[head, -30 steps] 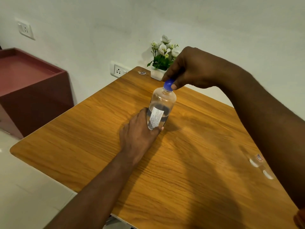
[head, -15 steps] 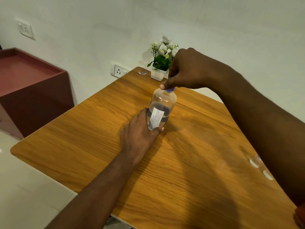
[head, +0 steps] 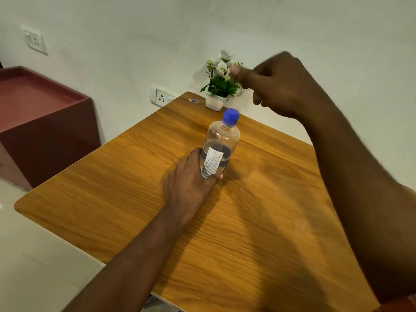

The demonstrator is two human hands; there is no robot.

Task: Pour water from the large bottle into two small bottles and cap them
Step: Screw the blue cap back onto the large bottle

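Blue cap (head: 231, 117) is bare on top of the bottle (head: 221, 140). In the view half a second back the right hand (head: 283, 86) covers it mid-twist; now that hand is off it, up and to the right, in front of the flower pot (head: 215, 102), motion-blurred. Its fingers (head: 260, 99) are loosely curled, thumb sticking out, nothing seen in them. Left hand (head: 191, 185) is unchanged, wrapped round the lower part of the bottle at the label and pinning it upright on the wooden desk (head: 112, 199). Bottle is in the same spot, mid-desk toward the far corner, near the pot but apart from it. Water fills about the lower part, with the level near the label's top. Cap looks seated straight on the neck with no visible gap; tightness can't be read from here. Judgement: capping of this bottle is done or nearly done, and the right hand is free for the next thing. Can't tell whether this is a small bottle or the large one. No other bottle is in view, and the right forearm (head: 360, 188) covers the near-right desk, so overall progress is unclear beyond one bottle capped. Likely next: left hand lets go. Spill risk looks low with the cap on. Maroon cabinet (head: 45, 122) at left and wall socket (head: 162, 99) behind the desk, not involved.
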